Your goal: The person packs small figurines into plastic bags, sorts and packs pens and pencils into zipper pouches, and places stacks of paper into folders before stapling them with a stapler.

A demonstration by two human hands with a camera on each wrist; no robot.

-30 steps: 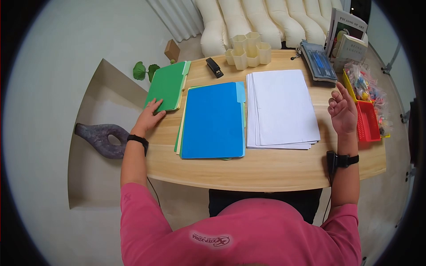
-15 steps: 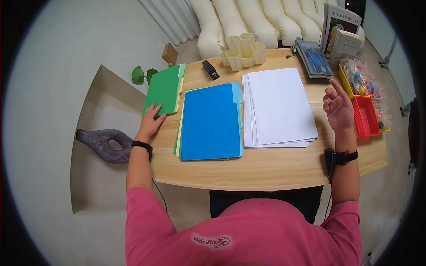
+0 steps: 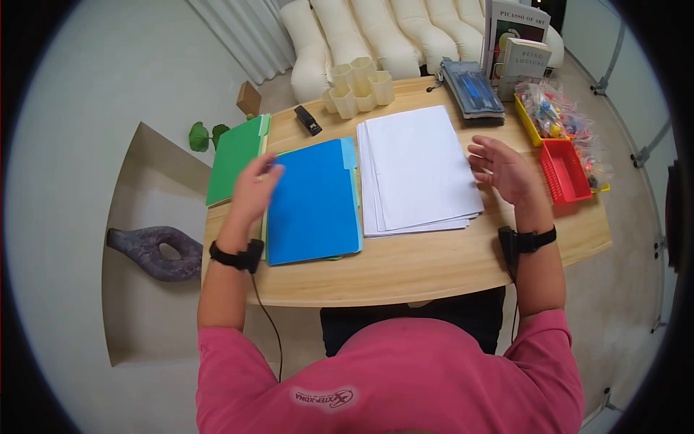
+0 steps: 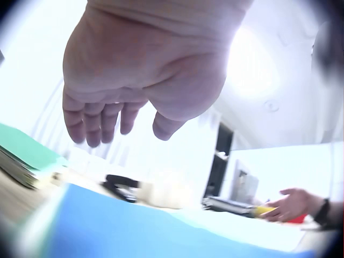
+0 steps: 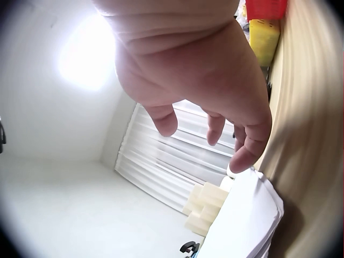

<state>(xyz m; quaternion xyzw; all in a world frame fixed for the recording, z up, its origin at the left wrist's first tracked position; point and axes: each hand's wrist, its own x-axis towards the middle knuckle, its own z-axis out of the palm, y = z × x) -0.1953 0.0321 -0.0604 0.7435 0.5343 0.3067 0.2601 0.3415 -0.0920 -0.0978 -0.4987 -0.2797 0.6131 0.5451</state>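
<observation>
My left hand [image 3: 254,189] is raised over the left edge of the blue folder [image 3: 314,206], holding nothing; its fingers reach forward in the left wrist view. Behind it, a stack of green folders [image 3: 235,155] lies at the table's left side. On the right, my right hand [image 3: 504,171] hovers beside the right edge of a stack of white paper [image 3: 416,170], fingers loosely bent and nothing in them. The paper lies just right of the blue folder, which tops a pile of folders. In the right wrist view, the fingertips come close to the paper stack [image 5: 242,215].
A black stapler [image 3: 308,121] and a cream hexagonal pen holder [image 3: 358,88] stand at the back. Further right are a grey pencil case [image 3: 471,90], upright books [image 3: 524,65], a yellow basket [image 3: 531,123] of bagged items and a red basket [image 3: 564,171].
My left hand has lifted off the green folders and moved right to the blue folder. My right hand has moved left toward the white paper. The head view has shifted right.
</observation>
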